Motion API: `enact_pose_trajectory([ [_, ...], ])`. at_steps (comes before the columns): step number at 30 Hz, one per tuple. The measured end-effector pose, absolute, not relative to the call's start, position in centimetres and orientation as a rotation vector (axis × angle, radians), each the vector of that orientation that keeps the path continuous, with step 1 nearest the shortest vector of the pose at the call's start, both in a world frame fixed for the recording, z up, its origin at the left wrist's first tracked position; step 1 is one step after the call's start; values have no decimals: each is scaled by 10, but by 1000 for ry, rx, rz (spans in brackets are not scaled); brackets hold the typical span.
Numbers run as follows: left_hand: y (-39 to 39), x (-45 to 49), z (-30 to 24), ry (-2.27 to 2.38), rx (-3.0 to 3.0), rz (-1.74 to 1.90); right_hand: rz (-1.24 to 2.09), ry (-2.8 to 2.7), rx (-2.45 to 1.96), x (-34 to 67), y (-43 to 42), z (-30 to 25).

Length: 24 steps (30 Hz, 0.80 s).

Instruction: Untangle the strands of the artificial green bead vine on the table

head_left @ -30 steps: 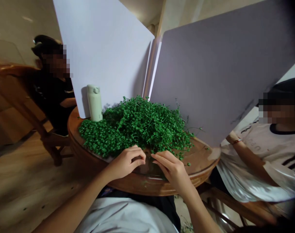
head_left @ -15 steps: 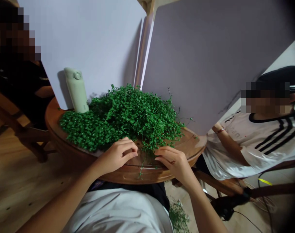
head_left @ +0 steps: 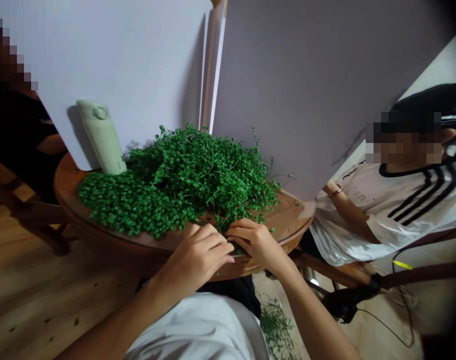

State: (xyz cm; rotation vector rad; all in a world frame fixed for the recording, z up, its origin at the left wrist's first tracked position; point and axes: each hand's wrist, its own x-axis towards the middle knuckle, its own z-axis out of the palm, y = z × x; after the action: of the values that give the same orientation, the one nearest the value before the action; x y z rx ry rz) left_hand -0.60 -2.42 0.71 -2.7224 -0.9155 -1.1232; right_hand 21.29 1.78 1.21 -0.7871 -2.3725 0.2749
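A tall tangle of green, thin-stemmed sprigs (head_left: 213,170) with small round heads covers the table's middle. Loose green round heads (head_left: 134,205) lie in a low heap to its left. At the table's near edge, my left hand (head_left: 205,252) is closed, fingers curled over and thumb tucked below. My right hand (head_left: 253,241) faces it, its bent fingers pressed together in a pinch, the tips almost touching the left fingers. Both are just in front of the tangle. Whatever lies between the fingertips is hidden.
A pale green bottle (head_left: 102,137) stands behind the loose heads on the round wooden table (head_left: 295,212). White panels (head_left: 288,90) rise behind. Persons sit at left and right (head_left: 408,210). More sprigs (head_left: 276,325) lie on the floor below, and cables run at right.
My left hand has moved right to meet my right hand, closing the gap between them. A sprig that hung between them is now mostly hidden. The view has shifted slightly.
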Motion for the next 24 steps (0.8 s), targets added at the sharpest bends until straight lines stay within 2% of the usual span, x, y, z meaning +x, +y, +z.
enact_pose_trajectory([
  [10, -20, 28, -10, -940, -2584, -911, 416, -2362, -813, 213, 28, 16],
  [16, -17, 23, -13, -783, -2561, -846, 403, -2369, -853, 212, 31, 12],
  [24, -19, 18, -14, -556, -2550, -960, 418, -2404, -902, 210, 33, 13],
])
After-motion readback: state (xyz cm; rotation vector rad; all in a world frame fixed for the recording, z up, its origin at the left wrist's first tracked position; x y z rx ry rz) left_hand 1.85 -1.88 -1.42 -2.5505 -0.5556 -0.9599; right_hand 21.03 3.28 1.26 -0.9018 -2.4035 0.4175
